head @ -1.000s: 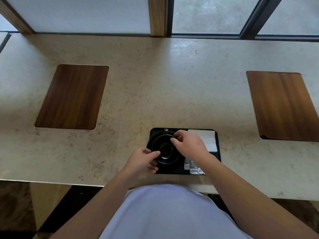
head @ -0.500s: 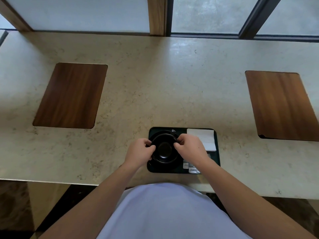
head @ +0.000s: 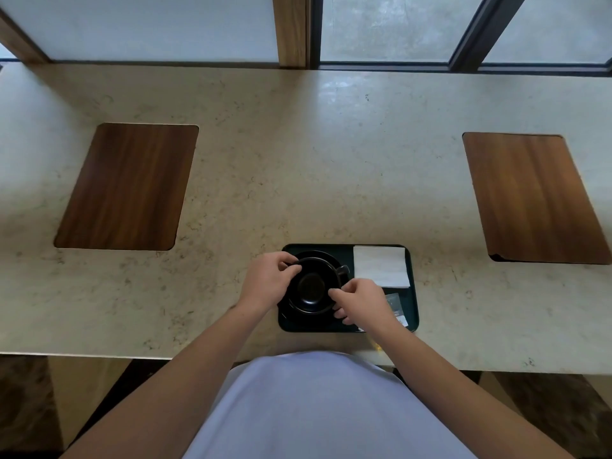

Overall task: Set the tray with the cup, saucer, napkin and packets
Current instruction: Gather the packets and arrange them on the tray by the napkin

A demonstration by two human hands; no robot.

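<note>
At the near edge of the pale stone bench (head: 331, 160), on the dark rectangular tray (head: 412, 293), both hands' grip pinches the black ceramic cup (head: 311, 286), left hand (head: 268, 283) far-left, right hand (head: 362, 301) near-right, seemingly centring it on its black saucer (head: 318, 255) beside the white folded napkin (head: 381, 266).

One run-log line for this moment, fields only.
left hand grips cup rim | right hand pinches rim | cup on saucer | napkin, packets on tray
</note>
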